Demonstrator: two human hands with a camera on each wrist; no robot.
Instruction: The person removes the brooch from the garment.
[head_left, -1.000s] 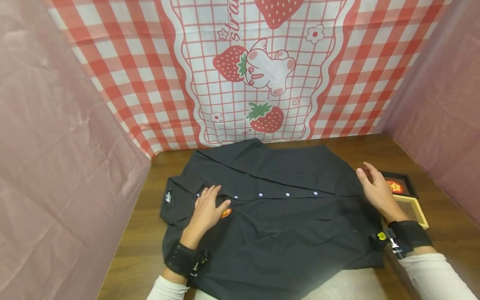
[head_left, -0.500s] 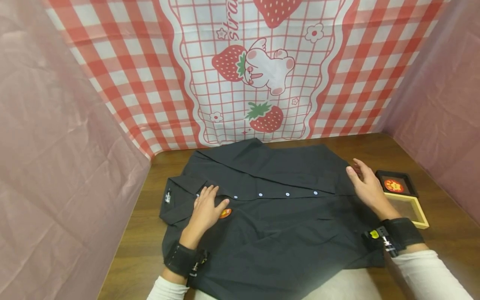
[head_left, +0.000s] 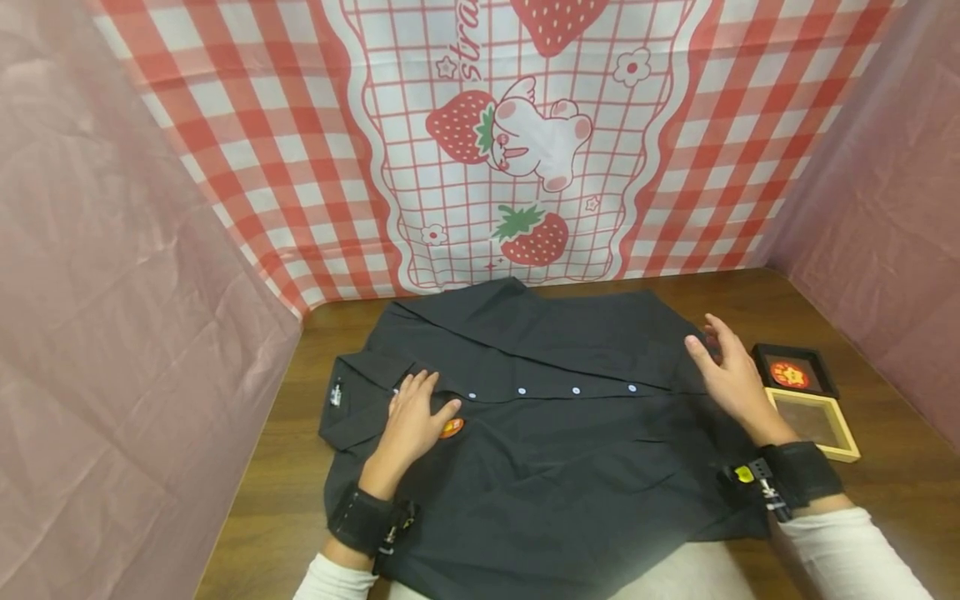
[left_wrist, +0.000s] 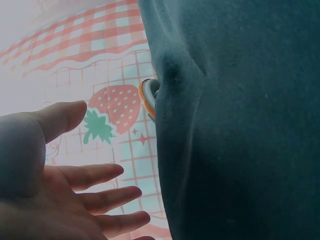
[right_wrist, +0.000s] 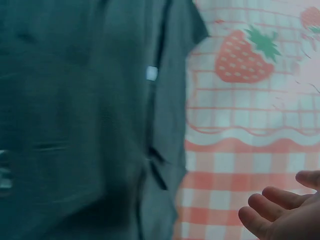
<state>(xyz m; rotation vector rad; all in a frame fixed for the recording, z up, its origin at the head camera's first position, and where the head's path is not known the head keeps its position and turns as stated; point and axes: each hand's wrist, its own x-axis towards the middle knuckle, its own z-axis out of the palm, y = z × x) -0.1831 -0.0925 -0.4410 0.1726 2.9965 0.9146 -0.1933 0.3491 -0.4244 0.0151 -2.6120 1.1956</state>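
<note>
Now | left grip spread, empty, near badge | right grip relaxed, empty, over shirt

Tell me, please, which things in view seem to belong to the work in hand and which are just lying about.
Probably in the work:
dark shirt beneath the left hand
orange badge on the shirt

Probably just lying about:
black frame holding a red badge
pale yellow frame beside it

1. Site: cloth-screened tabletop booth; wider room type cannot be told.
2. Enclosure: pink left drape, pink right drape, strawberry-print backdrop upright between them.
3. Surface: wood-grain tabletop.
4. Recording set-up suggested by black wrist straps carrying small devices.
</note>
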